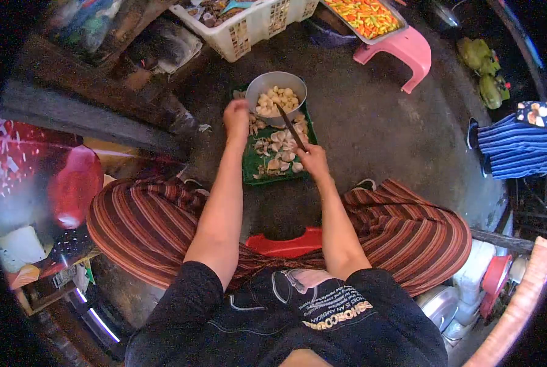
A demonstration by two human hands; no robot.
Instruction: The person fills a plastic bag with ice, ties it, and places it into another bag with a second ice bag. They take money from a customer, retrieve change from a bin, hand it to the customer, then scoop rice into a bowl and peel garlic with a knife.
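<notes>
My right hand (313, 160) is wrapped round the handle of a knife (292, 126), its dark blade angled up and left over the rim of a grey metal bowl (252, 92). Peeled garlic cloves (277, 101) lie inside that bowl. Just left of the bowl, my left hand (236, 116) has its fingers curled together; they are slightly blurred, and whatever they hold is hidden. Unpeeled garlic (279, 145) and loose skins spread over a green tray (249, 168) below the bowl, between my two forearms.
A white plastic basket (239, 37) stands beyond the bowl. To its right, a tray of cut red and yellow peppers (371, 21) rests by a pink stool (417, 55). Green bundles (484, 73) and blue striped cloth (515, 144) are at the right. Something red (285, 243) lies between my legs.
</notes>
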